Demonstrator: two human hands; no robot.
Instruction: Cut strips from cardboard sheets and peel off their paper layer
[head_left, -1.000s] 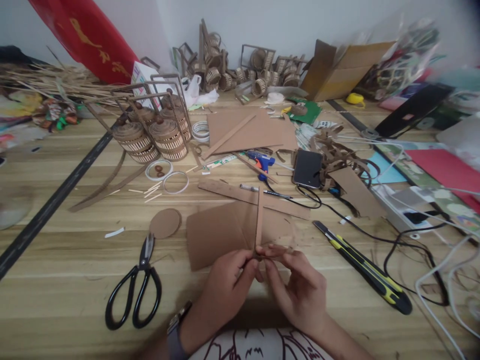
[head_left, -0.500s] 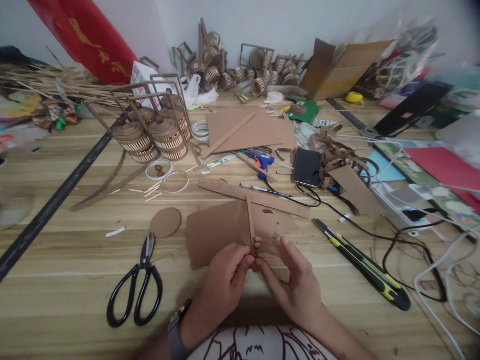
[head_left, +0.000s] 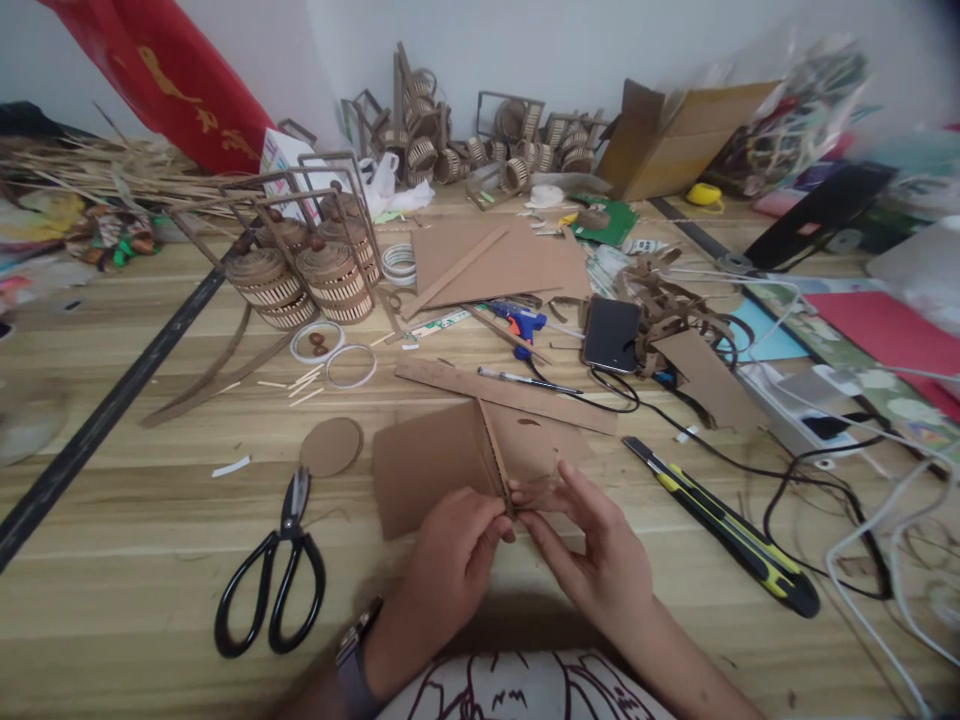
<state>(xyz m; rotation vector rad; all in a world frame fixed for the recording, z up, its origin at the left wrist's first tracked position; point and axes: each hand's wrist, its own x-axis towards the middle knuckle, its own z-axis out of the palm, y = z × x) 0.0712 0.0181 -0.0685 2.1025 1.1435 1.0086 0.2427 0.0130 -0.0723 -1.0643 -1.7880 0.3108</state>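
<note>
Above the near part of the surface, my two hands meet at the lower end of a narrow cardboard strip. My left hand has its fingers closed in a pinch on that end, the thumb pressed in beside the curled forefinger. My right hand is partly open: its thumb and lower fingertips come together at the same end, while the forefinger stands up, apart from them. I cannot tell whether the right fingers truly grip the strip or only touch it. The strip slants away from me, its far end up and to the left, in front of a brown cardboard sheet. Left of the sheet lie black-handled scissors, their tips beside a cardboard disc. On my right is a black and yellow utility knife. Beyond the sheet, a pen lies along a wider cardboard strip.
</note>
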